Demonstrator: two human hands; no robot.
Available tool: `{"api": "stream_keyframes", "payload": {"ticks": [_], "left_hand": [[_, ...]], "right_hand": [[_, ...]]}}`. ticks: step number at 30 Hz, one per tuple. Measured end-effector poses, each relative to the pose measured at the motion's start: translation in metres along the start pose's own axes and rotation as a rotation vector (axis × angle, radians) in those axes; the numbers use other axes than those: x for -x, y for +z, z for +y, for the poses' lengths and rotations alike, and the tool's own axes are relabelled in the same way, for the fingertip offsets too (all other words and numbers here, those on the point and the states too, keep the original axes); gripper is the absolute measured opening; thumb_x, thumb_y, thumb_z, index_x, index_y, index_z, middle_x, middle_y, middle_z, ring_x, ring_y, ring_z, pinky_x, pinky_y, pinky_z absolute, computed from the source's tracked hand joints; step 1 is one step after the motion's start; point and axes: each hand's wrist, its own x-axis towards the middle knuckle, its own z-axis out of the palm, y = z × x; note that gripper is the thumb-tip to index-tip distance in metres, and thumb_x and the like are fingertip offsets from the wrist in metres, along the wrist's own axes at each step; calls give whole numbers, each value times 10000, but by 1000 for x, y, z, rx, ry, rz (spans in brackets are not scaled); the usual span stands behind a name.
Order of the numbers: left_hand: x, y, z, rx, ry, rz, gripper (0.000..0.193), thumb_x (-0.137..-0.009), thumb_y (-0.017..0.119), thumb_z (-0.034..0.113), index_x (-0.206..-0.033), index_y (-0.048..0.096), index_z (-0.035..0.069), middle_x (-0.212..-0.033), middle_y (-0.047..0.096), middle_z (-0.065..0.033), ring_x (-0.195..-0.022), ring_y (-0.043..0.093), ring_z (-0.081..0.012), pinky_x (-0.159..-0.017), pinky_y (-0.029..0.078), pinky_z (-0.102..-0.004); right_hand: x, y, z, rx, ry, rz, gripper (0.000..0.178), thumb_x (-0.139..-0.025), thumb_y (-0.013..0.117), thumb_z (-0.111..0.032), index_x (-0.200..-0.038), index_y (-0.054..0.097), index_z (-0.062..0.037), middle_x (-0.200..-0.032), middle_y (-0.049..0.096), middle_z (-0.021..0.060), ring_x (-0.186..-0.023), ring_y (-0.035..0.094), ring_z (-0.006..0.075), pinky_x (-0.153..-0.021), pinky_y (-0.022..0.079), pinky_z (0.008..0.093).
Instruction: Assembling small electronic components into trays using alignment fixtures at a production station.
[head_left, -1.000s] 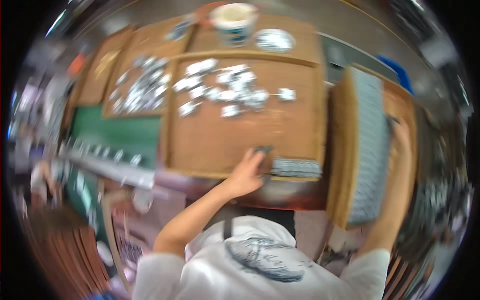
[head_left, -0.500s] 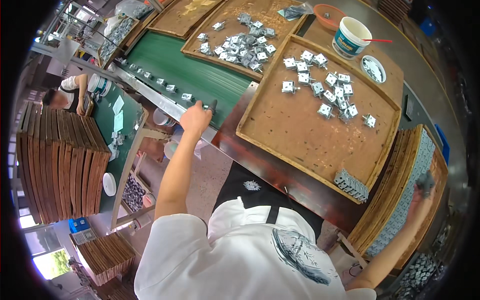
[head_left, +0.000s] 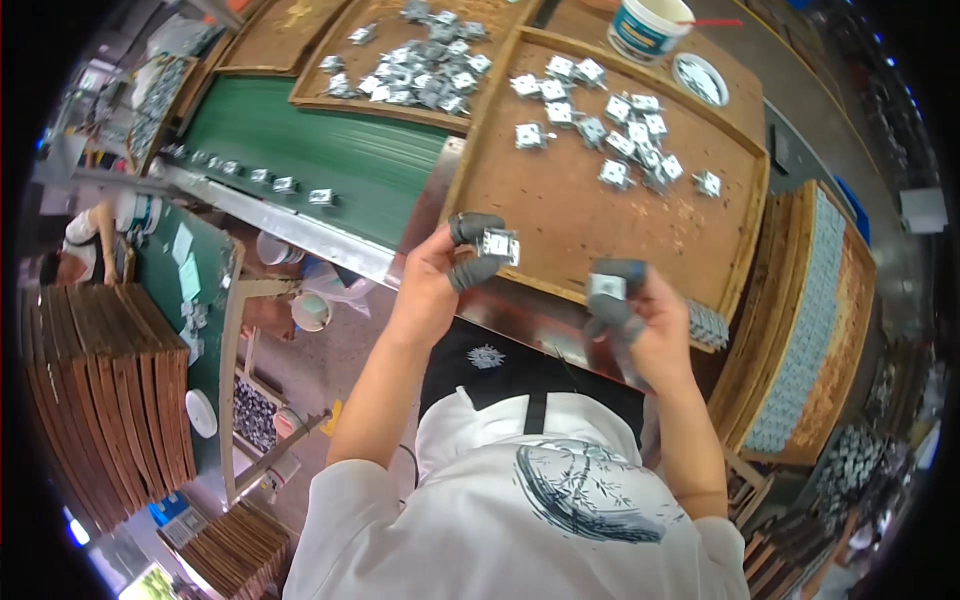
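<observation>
My left hand (head_left: 434,282), with dark grey covers on thumb and finger, pinches a small silver metal housing (head_left: 500,246) above the near left edge of a wooden tray (head_left: 540,210). To its right, my right hand (head_left: 650,320), with similar finger covers, grips a flat, pale square metal piece (head_left: 608,287). Motion blurs that piece, and its exact kind cannot be made out. A small gap separates the two hands. Several loose silver housings (head_left: 615,174) lie scattered on the tray. At its near right corner stands a packed row of metal parts (head_left: 708,325).
A green conveyor belt (head_left: 330,150) carries a line of housings at left. Behind it is another tray (head_left: 300,95) heaped with parts. A white tub (head_left: 645,30) and a small white bowl (head_left: 700,80) stand at the back. Stacked trays (head_left: 800,330) rise on the right.
My left hand has come back from the belt with a housing. My right hand has moved from the right-hand tray stack to the front of the tray, now holding a metal piece.
</observation>
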Motion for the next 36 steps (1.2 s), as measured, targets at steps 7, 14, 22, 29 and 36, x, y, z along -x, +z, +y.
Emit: {"api": "stream_keyframes", "payload": {"ticks": [7,14,22,29,36], "left_hand": [[20,32,-15,-27,-3,-213,385,-841,719,-19,-1216,632,-6,-1156,621,-16,-1069,601,-134,-950,481,-288],[30,66,-25,-305,79,-249,382,-870,611,-106,-1236,612,5,-1177,563,-24,-1064,598,-128,-851,515,-256],[21,72,-32,-151,-186,-270,418,-852,570,-153,-1241,604,-5,-1191,546,-38,-1103,580,-156,-924,493,-280],[28,94,-49,-514,188,-164,475,-837,548,-161,-1287,575,-10,-1202,536,-63,-1102,576,-175,-923,487,-283],[6,80,-35,-322,3,-346,451,-885,631,-61,-1328,574,0,-1207,563,-47,-1087,573,-145,-887,492,-273]], "right_hand": [[-2,11,-12,918,-583,60,272,-764,724,-13,-1018,628,5,-858,613,150,-756,649,315,-625,523,371],[5,-2,6,1048,-697,139,235,-681,705,28,-895,609,20,-830,552,152,-695,585,354,-587,481,414],[10,-23,9,1018,-658,102,217,-670,726,-8,-831,582,18,-787,543,145,-675,582,351,-582,474,418],[1,-14,35,1107,-772,348,234,-658,737,-14,-832,584,21,-800,555,151,-709,590,355,-613,486,427],[9,-33,28,901,-627,203,244,-652,741,-15,-849,599,11,-780,546,143,-696,582,351,-602,479,420]]}}
